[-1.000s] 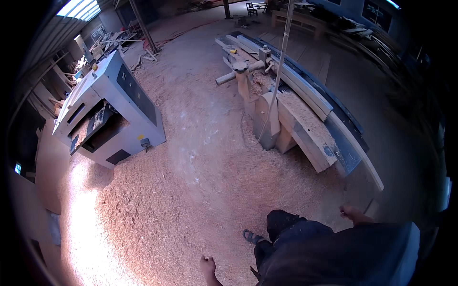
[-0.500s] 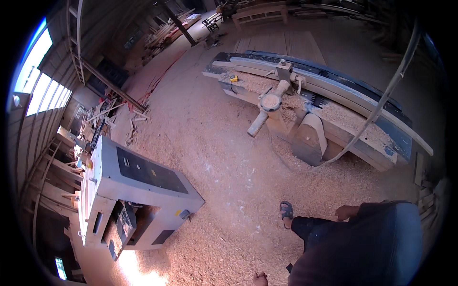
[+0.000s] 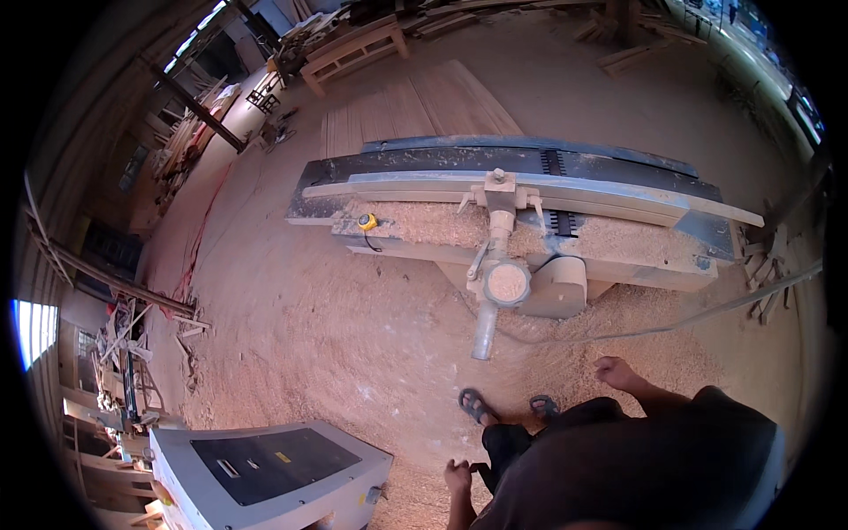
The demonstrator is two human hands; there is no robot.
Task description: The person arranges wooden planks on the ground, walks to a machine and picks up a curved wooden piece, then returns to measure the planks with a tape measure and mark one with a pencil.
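Both hands hang in front of my dark clothing, away from the machines. My left hand [image 3: 458, 477] is loosely closed beside my knee, with no object visible in it. Off to the right, my right hand [image 3: 618, 373] is also curled closed, and nothing shows in its fingers. Ahead of me stands a long jointer planer [image 3: 609, 256] strewn with wood shavings. A post-like bracket with a round shavings-covered cap [image 3: 507, 283] rises at its near side. Towards the left end of its bed lies a yellow tape measure [image 3: 367, 222] with a dark strap.
At the lower left is a grey machine cabinet [image 3: 274, 473] with a dark panel. A cable [image 3: 707, 316] runs from the planer to the right. Wide boards [image 3: 415, 106] lie behind it, near a wooden frame [image 3: 358, 55]. Shavings cover the floor around my sandals [image 3: 474, 405].
My view has turned right, and the planer sits more squarely ahead. The grey cabinet has shifted lower in view. My left hand has come further into sight, and both sandals now show.
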